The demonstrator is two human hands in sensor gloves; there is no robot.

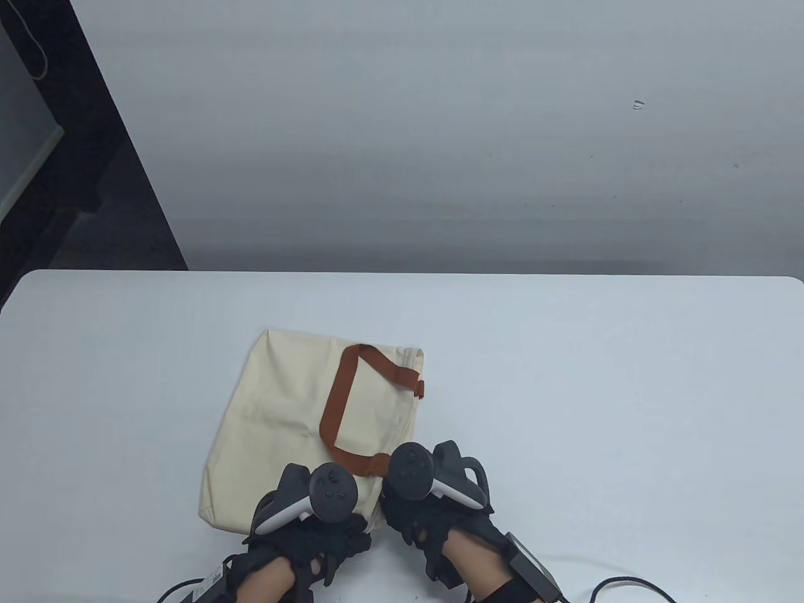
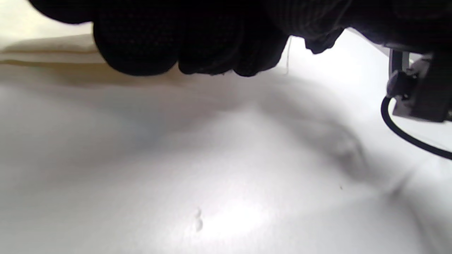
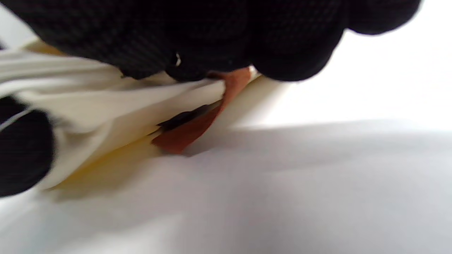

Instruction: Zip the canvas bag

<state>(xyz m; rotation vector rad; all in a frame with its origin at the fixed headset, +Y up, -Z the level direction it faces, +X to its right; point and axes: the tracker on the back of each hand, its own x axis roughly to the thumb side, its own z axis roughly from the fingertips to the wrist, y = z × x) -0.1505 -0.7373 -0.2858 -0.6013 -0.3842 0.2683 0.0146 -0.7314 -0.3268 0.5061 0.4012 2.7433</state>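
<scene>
A cream canvas bag (image 1: 295, 402) with brown handles (image 1: 336, 402) lies flat on the white table (image 1: 597, 389). Both gloved hands are at its near right corner. My left hand (image 1: 314, 534) curls its fingers (image 2: 141, 46) down onto the bag's near edge (image 2: 46, 49). My right hand (image 1: 414, 509) grips the bag's cream fabric (image 3: 106, 102) together with a brown strap (image 3: 190, 132), its fingers (image 3: 212, 38) closed over them. A small dark piece (image 3: 183, 118) shows at the bag's edge; I cannot tell what it is. The trackers hide the fingertips in the table view.
Black cables (image 1: 628, 584) and a sensor box (image 2: 420, 95) lie by the wrists at the table's near edge. The table's far edge (image 1: 402, 273) meets a grey wall. Dark floor (image 1: 63, 188) lies beyond the far left corner.
</scene>
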